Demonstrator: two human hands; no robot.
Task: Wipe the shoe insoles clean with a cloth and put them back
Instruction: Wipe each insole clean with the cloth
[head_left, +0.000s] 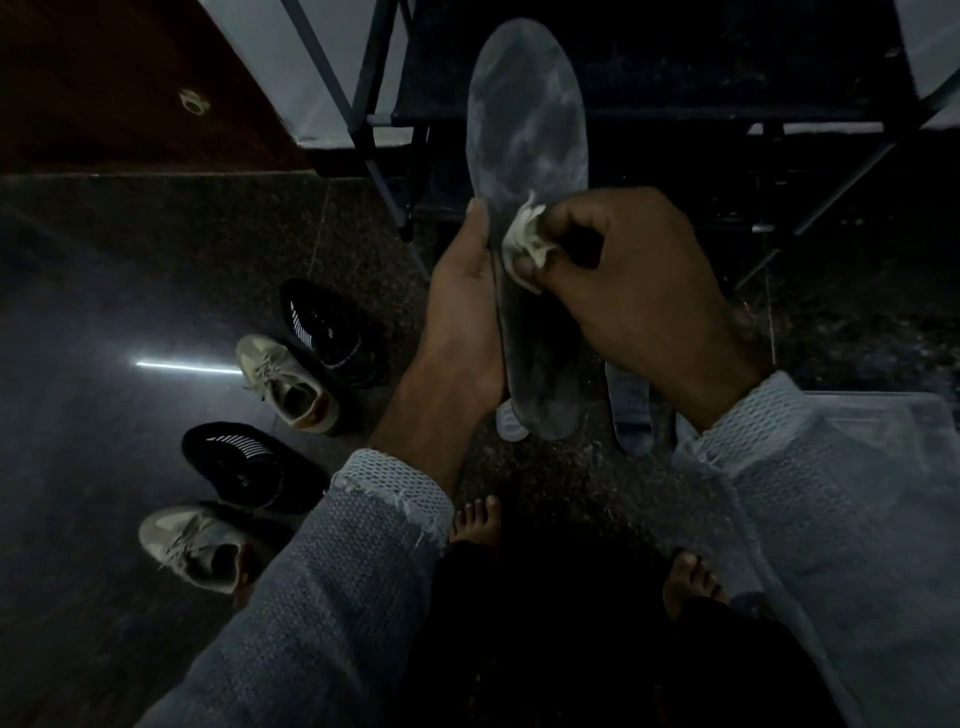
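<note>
Item: grey insole (527, 130), held upright above the floor (130, 291), long axis running away from the person, toe end farthest.
Left hand (462, 306): fingers curled round its left edge near the middle.
Right hand (623, 280): fingers pinching a crumpled pale cloth (522, 241) against the insole's mid-face; unwiped length lies beyond it.
Second insole (631, 410): on the floor, partly hidden by the right wrist.
Four shoes (288, 382): left, well apart.
Dim; soiling unclear.

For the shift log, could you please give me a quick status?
Left hand holds long grey insole upright. Right hand pinches crumpled pale cloth against it. Nothing obstructing.
</note>
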